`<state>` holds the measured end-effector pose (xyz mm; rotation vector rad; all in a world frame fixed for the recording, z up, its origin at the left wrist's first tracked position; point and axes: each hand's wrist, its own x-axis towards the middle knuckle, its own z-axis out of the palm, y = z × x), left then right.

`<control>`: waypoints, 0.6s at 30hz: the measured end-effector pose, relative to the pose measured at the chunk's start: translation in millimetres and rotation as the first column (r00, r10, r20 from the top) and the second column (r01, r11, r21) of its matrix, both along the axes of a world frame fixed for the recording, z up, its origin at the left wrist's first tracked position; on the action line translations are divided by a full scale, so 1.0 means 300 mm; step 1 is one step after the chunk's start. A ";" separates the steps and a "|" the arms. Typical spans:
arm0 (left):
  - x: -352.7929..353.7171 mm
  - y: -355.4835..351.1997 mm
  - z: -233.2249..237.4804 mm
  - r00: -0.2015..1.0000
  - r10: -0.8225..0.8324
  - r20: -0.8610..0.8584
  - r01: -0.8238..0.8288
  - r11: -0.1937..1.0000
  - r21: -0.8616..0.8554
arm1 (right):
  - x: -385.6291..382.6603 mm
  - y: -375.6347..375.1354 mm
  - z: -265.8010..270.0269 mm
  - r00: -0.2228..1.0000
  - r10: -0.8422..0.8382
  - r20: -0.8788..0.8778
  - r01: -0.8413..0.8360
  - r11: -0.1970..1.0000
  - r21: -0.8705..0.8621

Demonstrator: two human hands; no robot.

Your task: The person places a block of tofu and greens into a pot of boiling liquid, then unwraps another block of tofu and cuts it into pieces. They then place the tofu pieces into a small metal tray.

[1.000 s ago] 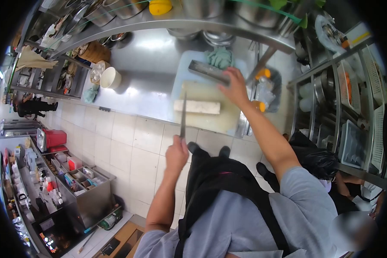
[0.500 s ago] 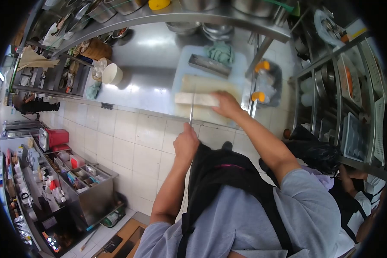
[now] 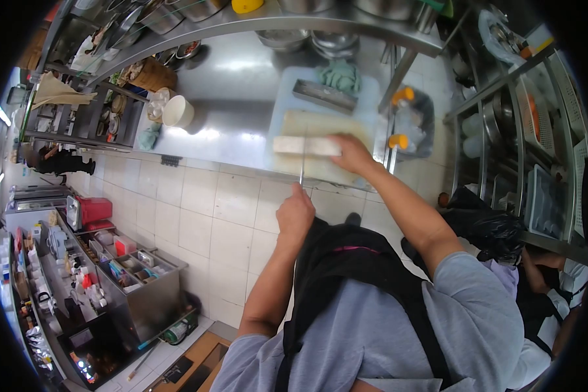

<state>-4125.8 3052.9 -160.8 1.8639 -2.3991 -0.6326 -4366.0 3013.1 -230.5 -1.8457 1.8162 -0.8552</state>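
Note:
My left hand (image 3: 295, 212) is closed round the handle of a knife (image 3: 303, 160), whose narrow blade points away from me and lies across a long white block of food (image 3: 287, 146). My right hand (image 3: 354, 154) grips the right end of this block, its fingers over the top edge. Beneath the block is a pale yellowish board (image 3: 313, 121), set on a larger whitish cutting board (image 3: 281, 98). Beyond it lie a long grey metal bar-shaped piece (image 3: 323, 97) and a crumpled green cloth (image 3: 341, 76).
The steel counter (image 3: 232, 140) carries a white tub (image 3: 178, 112) at left and metal bowls (image 3: 282, 40) at the back. A steel shelf (image 3: 274, 26) runs overhead. Right of the counter stands a grey bin (image 3: 426, 130) with orange-topped items. Another person (image 3: 536, 281) is at lower right.
The whole view has shifted slightly, so the counter appears further right. Both hands keep their holds, and the knife stays across the block at nearly the same spot.

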 end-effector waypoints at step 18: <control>-0.019 0.004 -0.028 1.000 0.000 -0.001 0.000 0.999 0.035 | -0.003 0.002 0.021 1.000 0.005 0.012 -0.005 0.998 0.056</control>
